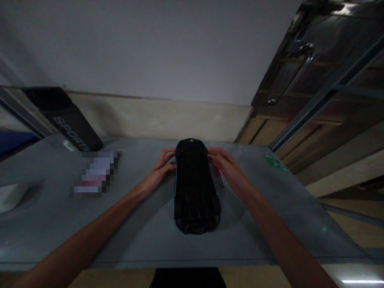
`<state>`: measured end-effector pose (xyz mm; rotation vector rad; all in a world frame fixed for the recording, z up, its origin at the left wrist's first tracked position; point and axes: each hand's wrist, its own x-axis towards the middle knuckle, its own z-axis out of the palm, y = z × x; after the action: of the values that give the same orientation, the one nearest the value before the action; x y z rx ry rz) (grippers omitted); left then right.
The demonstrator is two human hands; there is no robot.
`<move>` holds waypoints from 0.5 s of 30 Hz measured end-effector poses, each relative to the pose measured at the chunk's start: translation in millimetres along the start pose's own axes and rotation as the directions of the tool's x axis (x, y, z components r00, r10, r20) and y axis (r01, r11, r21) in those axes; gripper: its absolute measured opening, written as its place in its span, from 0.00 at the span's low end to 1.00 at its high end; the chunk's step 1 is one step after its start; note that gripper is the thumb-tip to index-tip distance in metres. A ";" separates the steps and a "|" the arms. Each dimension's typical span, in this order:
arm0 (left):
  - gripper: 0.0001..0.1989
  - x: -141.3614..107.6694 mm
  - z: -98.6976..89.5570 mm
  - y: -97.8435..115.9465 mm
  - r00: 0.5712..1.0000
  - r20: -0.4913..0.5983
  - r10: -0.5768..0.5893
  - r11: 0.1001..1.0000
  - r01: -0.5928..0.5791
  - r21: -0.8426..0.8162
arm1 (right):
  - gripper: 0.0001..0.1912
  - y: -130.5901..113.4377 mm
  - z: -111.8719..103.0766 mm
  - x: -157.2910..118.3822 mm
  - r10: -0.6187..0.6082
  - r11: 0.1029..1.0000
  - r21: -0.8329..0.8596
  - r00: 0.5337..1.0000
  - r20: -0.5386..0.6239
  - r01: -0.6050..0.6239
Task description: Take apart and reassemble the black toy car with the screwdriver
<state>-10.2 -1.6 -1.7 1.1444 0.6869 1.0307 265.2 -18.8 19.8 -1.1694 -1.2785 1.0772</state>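
In the head view, the left hand (162,166) and right hand (225,162) grasp the black toy car (195,176), underside up, by its sides near the far end. It is at the middle of the grey desk (135,232); in this dimness I can't tell whether it rests flat. An even, light grip on both sides should steady it best, with the right palm clear of the red-handled screwdriver (218,172). A dark bottle (70,120) is at far left, beneath a pale wall (150,48); a metal-handled door (288,80) is at right.

black bottle (71,127) (sport lettering), flat pixelated object (96,172) near it, green scrap (275,163), white object (12,197)
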 end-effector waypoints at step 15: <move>0.28 1.4 -2.6 -1.9 1.000 0.007 -0.029 0.998 0.030 -0.062 | 0.13 4.4 -1.7 -1.6 0.039 0.998 -0.046 0.999 -0.016 -0.040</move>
<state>-11.4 0.6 -4.3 1.0799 0.6605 1.0164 267.1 -19.9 15.3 -1.2394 -1.2795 1.0710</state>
